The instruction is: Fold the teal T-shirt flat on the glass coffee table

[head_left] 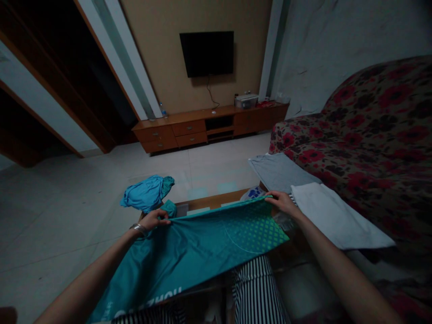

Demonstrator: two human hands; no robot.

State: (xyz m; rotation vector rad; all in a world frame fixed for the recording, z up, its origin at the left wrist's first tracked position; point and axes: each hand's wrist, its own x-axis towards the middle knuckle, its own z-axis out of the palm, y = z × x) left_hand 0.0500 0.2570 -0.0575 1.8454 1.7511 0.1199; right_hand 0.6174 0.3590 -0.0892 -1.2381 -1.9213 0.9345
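Note:
A teal shirt with a green dotted end and white lettering is stretched sideways over my lap and the table edge. My left hand, with a silver bracelet at the wrist, pinches its upper edge on the left. At the upper right corner, by the green dots, my right hand grips the same cloth between thumb and fingers. The fabric runs taut between both hands and hangs in loose folds at lower left. A crumpled blue garment lies just beyond my left hand.
Folded grey and white cloths lie at right, beside the flowered sofa. A wooden table is partly hidden under the shirt. Farther off stand a low TV cabinet and a wall-mounted television. Striped trousers cover my legs.

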